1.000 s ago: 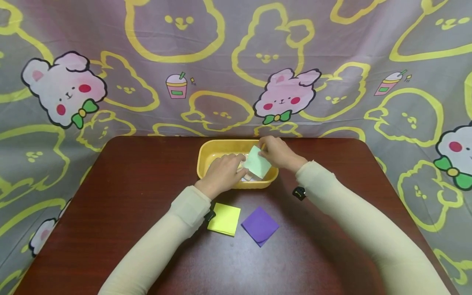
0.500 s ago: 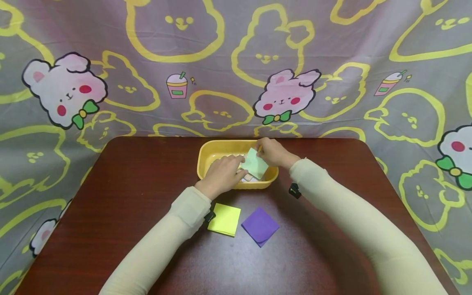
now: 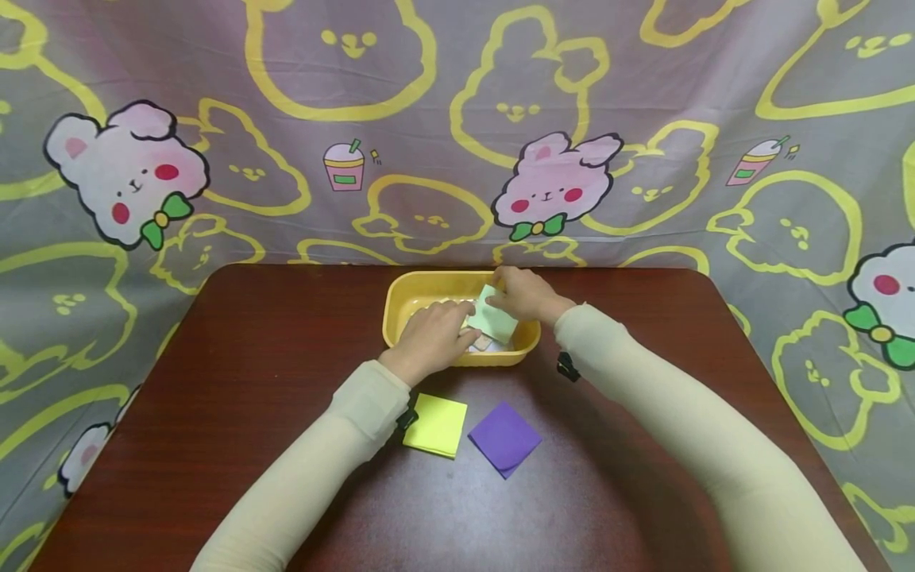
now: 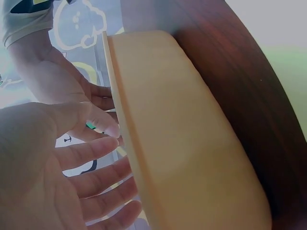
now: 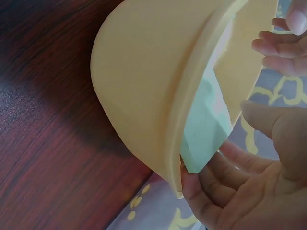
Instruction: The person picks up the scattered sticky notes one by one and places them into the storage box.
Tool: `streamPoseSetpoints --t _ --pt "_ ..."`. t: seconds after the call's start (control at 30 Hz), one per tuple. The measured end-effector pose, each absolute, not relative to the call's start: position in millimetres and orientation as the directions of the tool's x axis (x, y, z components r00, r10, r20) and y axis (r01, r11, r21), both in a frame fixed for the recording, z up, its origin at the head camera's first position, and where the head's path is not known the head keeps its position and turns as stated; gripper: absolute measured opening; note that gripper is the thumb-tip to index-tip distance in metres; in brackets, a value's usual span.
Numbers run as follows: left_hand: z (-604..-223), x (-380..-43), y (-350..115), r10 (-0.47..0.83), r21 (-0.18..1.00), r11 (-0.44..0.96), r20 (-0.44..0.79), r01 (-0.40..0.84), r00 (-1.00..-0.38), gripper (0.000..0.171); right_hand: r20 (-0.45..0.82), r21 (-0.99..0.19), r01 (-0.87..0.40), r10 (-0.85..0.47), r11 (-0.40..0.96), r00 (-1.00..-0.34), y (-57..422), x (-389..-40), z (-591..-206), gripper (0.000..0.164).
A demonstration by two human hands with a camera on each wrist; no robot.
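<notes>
A light green sticky note pad [image 3: 495, 321] leans tilted inside a yellow plastic basin [image 3: 411, 279] at the table's far edge. My right hand [image 3: 525, 292] is at the pad's upper right corner, its fingers loosely bent. In the right wrist view, its fingertips [image 5: 191, 184] touch the pad's lower corner, while the thumb stands apart from them. My left hand [image 3: 429, 338] reaches over the basin's front rim with spread, relaxed fingers, as the left wrist view also shows. Small pale pieces [image 3: 482, 342] lie below the pad, partly hidden.
On the dark wood table [image 3: 286, 357], a yellow sticky note pad [image 3: 438, 425] and a purple one [image 3: 504, 438] lie in front of the basin. Behind the table hangs a patterned curtain [image 3: 429, 119]. A black strap end [image 3: 568, 367] sticks out below the right wrist.
My right hand has moved left and slightly in over the basin, and the green sticky note pad has shifted a little left with it. My left hand has stayed in place.
</notes>
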State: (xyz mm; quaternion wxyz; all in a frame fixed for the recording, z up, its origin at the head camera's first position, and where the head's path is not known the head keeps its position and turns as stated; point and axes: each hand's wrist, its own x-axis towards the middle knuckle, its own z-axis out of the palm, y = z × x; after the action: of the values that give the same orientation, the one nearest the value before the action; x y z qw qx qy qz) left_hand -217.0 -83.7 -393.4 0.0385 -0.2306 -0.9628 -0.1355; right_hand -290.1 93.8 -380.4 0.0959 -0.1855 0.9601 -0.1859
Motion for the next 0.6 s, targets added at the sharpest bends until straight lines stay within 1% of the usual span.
streamPoseSetpoints --t 0.23,0.43,0.6 --pt "-393 -217 -86 0.434 0.248 0.856 0.131 0.454 -0.891 0.039 -0.133 -0.398 -0.304 -0.383 0.866 -0.914 88 -292 -384 0.051" --pt "-395 -218 -86 0.433 0.261 0.852 0.136 0.454 -0.891 0.04 -0.138 -0.381 -0.305 -0.38 0.873 -0.915 86 -294 -391 0.054" --pt "-392 -218 -87 0.427 0.267 0.856 0.118 0.443 -0.896 0.041 -0.129 -0.364 -0.334 -0.402 0.869 -0.906 88 -296 -396 0.056"
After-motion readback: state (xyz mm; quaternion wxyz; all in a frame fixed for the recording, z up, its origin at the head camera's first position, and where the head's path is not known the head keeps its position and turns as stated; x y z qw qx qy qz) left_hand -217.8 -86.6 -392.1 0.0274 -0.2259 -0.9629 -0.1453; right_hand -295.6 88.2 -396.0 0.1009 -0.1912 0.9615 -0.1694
